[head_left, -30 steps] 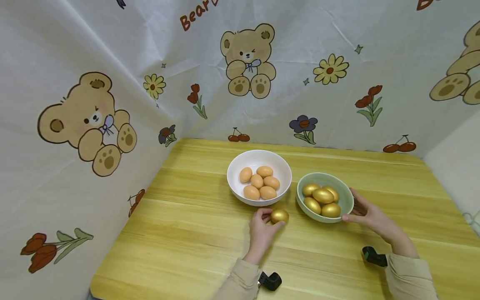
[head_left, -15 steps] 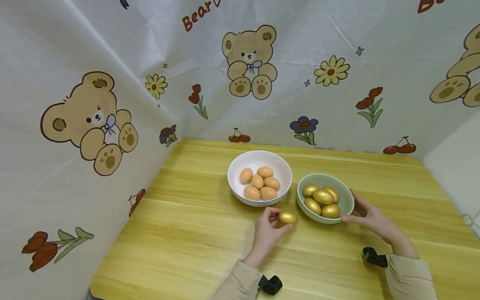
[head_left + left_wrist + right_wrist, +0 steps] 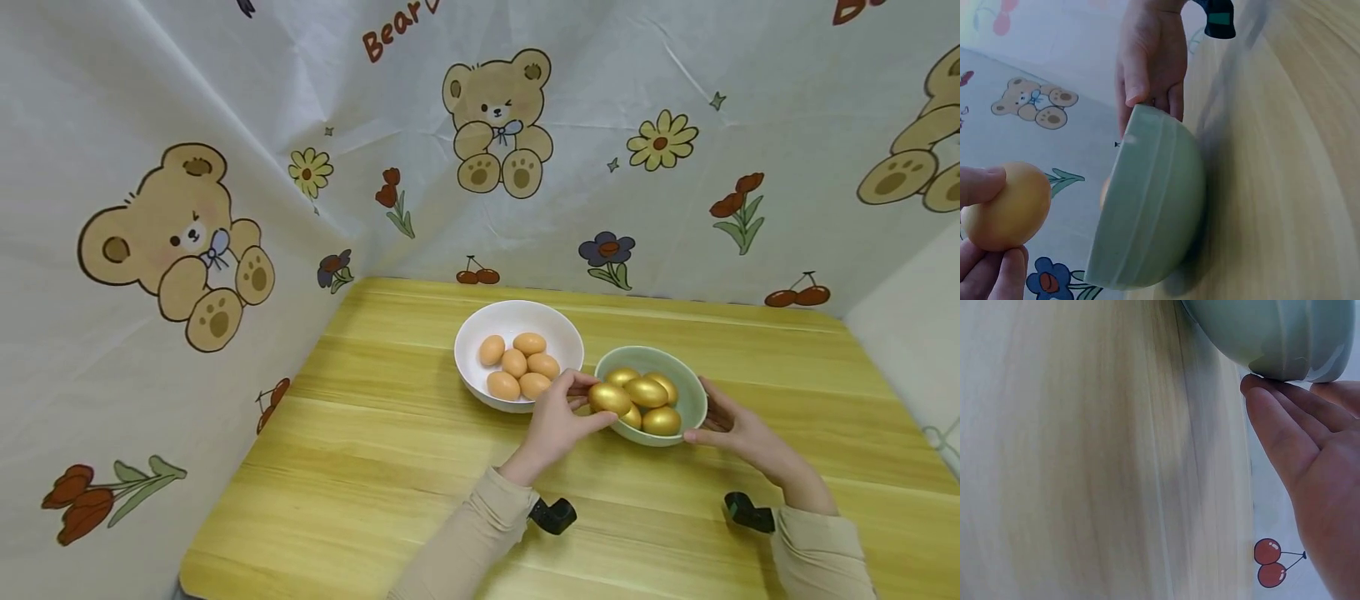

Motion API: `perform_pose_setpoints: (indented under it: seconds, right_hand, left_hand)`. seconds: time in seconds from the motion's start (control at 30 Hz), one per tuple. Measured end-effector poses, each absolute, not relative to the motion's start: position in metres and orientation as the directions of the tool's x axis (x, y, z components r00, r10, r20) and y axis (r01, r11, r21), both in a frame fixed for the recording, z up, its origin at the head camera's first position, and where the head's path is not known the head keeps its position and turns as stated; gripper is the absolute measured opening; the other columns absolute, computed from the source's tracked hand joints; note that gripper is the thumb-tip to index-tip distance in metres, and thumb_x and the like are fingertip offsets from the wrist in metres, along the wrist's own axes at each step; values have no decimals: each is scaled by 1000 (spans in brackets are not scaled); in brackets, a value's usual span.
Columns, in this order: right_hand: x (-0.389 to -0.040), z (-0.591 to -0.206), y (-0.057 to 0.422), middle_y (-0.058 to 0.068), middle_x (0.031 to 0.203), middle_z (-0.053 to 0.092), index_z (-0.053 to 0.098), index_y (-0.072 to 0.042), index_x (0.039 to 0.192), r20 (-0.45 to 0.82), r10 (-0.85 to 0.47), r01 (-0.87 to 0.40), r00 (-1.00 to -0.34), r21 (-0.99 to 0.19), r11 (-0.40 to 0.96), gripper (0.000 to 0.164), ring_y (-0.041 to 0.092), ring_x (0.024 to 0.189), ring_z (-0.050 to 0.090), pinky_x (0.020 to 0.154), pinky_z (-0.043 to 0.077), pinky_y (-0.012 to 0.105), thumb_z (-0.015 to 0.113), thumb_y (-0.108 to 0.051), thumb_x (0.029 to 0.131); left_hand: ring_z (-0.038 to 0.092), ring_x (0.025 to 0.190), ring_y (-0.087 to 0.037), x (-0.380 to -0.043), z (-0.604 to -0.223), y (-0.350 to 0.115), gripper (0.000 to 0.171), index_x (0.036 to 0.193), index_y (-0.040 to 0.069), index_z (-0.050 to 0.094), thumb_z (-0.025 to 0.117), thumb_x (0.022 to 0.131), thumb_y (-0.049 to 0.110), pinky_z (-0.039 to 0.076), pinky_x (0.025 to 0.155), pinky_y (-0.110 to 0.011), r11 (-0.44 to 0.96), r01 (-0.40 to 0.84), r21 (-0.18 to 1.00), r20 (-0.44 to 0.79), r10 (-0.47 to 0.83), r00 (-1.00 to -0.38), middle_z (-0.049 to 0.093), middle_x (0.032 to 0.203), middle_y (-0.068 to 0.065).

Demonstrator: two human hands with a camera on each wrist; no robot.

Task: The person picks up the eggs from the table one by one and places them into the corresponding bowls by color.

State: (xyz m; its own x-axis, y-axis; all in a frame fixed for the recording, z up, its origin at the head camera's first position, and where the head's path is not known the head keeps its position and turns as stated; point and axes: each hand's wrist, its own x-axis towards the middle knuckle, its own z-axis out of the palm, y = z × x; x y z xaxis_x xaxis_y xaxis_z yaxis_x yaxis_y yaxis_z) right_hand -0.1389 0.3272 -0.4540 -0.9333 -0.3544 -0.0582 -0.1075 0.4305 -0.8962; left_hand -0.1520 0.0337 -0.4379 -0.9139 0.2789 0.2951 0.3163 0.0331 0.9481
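Observation:
My left hand [image 3: 557, 419] pinches a golden egg [image 3: 610, 399] between thumb and fingers. In the head view this egg overlaps the left side of a green bowl [image 3: 693, 406], where several more golden eggs [image 3: 662, 422] lie. Seen from the left wrist, the held egg [image 3: 1015, 206] is above the level of the bowl's rim, apart from the bowl [image 3: 1154, 200]. My right hand [image 3: 757, 442] rests against the bowl's right side, thumb at the rim. In the right wrist view its nearly straight fingers [image 3: 1285, 419] touch the outer wall.
Just left of the green bowl stands a white bowl [image 3: 468, 371] with several brown eggs [image 3: 513, 362]. Both bowls are on a wood-grain table [image 3: 360, 433]. A cloth printed with bears [image 3: 330, 225] hangs behind and along the left side.
The left hand has moved right and away from me with the golden egg, from bare table in front of the bowls to the green bowl. The right hand has stayed in place.

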Motion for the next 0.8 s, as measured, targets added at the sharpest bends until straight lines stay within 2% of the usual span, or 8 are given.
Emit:
perform_pose_setpoints:
  seconds: [0.17, 0.3, 0.5, 0.63, 0.8]
  right_hand:
    - [-140, -456, 328, 33, 143, 19, -4, 1, 146, -64, -355, -109, -933, -888, 446, 89, 25, 122, 39, 83, 41, 12, 63, -12, 89]
    - [-141, -456, 328, 33, 143, 21, -3, 2, 146, -61, -353, -114, -934, -883, 455, 89, 20, 121, 41, 83, 41, 12, 63, -12, 89]
    - [-141, -453, 327, 33, 143, 21, -3, 2, 146, -58, -356, -123, -933, -877, 465, 88, 35, 122, 38, 83, 41, 12, 63, -12, 89]
    - [-140, -451, 326, 34, 143, 19, -3, 3, 146, -62, -357, -120, -932, -878, 463, 89, 42, 122, 35, 83, 41, 12, 63, -12, 89]
    - [-140, -451, 325, 34, 143, 18, -3, 3, 146, -65, -357, -110, -932, -887, 448, 89, 46, 123, 31, 83, 40, 12, 63, -12, 89]
  left_hand:
    - [56, 95, -5, -170, -423, 35, 40, 108, 6, 57, 79, 75, 10, 47, 84, -21, 87, 312, 946, 262, 360, -895, 58, 103, 4]
    - [56, 95, -4, -182, -409, 30, 38, 107, 5, 58, 78, 75, 10, 47, 86, -23, 141, 328, 934, 229, 468, -854, 59, 104, 1]
    - [55, 94, -2, -209, -400, 24, 36, 105, 9, 59, 79, 75, 14, 47, 85, -21, 221, 400, 889, 175, 644, -745, 60, 101, 6]
    - [54, 92, 0, -220, -395, 25, 36, 105, 12, 58, 78, 75, 17, 44, 81, -12, 326, 427, 843, 94, 693, -715, 59, 100, 7]
    - [54, 86, -3, -228, -392, 32, 34, 104, 12, 58, 77, 77, 19, 43, 75, -12, 433, 452, 780, -4, 725, -688, 58, 94, 8]
